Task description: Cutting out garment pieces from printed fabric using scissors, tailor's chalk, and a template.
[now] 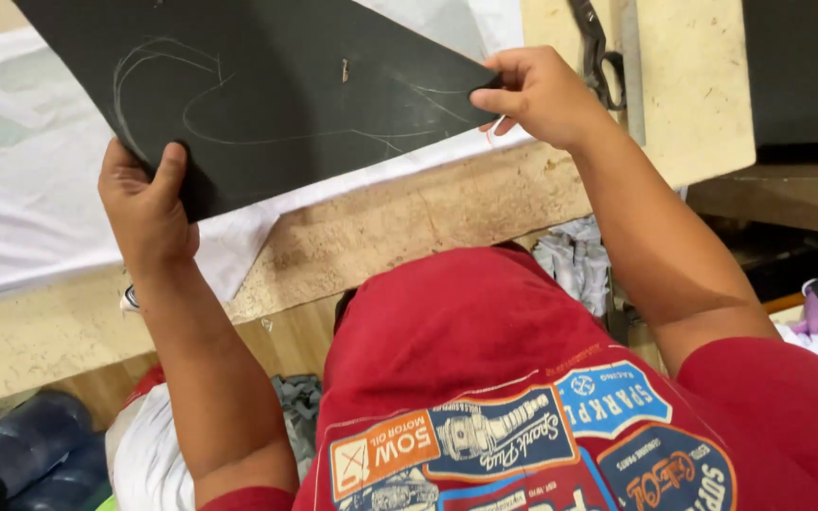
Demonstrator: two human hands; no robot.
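Note:
A large black sheet (267,85) with curved chalk lines drawn on it lies over white fabric (30,189) on a worn wooden table (409,218). My left hand (147,203) pinches the sheet's near left corner, thumb on top. My right hand (537,95) grips the sheet's pointed right corner. A small white piece of chalk seems to peek out under the right fingers.
Black scissors (598,52) and a metal ruler (632,66) lie on the table beyond my right hand. A dark panel (807,66) stands at the far right. Cloth scraps (575,260) hang below the table edge; blue rolls (21,454) sit at the lower left.

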